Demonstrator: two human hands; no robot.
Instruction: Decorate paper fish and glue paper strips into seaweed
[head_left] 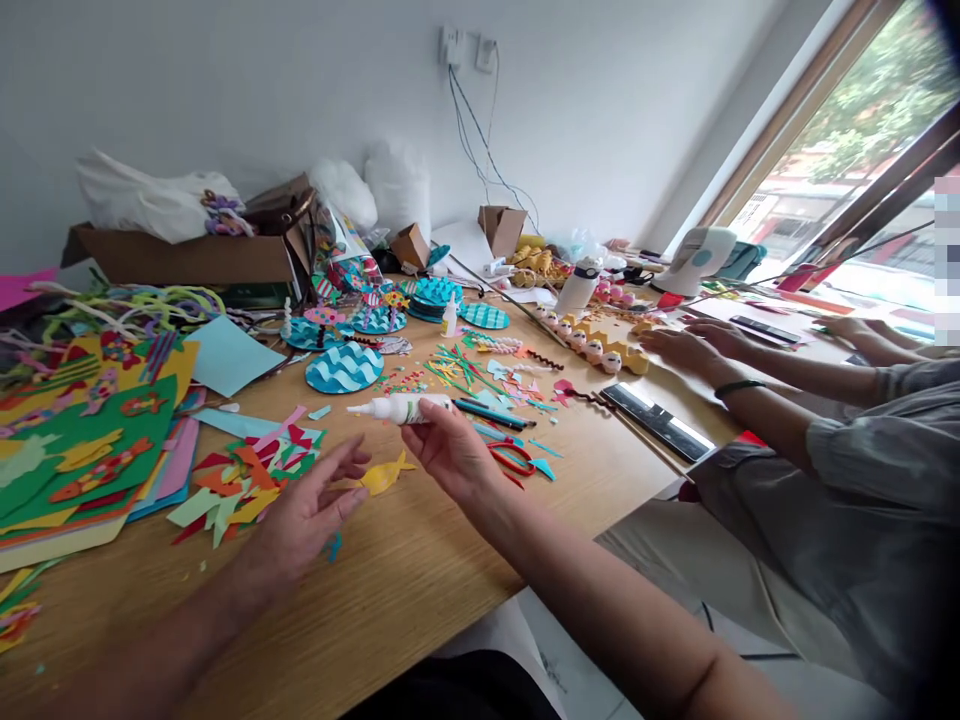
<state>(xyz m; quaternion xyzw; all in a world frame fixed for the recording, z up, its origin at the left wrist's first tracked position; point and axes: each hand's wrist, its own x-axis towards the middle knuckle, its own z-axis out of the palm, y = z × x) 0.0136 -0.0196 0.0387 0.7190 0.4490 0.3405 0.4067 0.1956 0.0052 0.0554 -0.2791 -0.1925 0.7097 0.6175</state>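
Observation:
A white glue bottle (394, 408) lies sideways in my right hand (454, 450), its narrow nozzle pointing left above the table. My left hand (307, 510) hangs to the left of it, fingers apart and holding nothing. Just beyond my left fingertips a yellow paper fish (384, 474) rests on the wood. Under my left wrist's right side a small blue paper scrap (334, 546) shows. Red-handled scissors (511, 458) and dark pens (495, 414) lie right of my right hand. Behind the bottle sits a blue disc with wavy pale strips (344, 369).
Coloured paper scraps (244, 480) and stacked sheets (90, 460) cover the left side. A second glue bottle (450, 315) stands farther back, near more blue discs (439, 292). At right, a co-worker's hands (694, 345) reach over the table near egg-carton pieces (592, 345) and a black ruler-like bar (658, 420).

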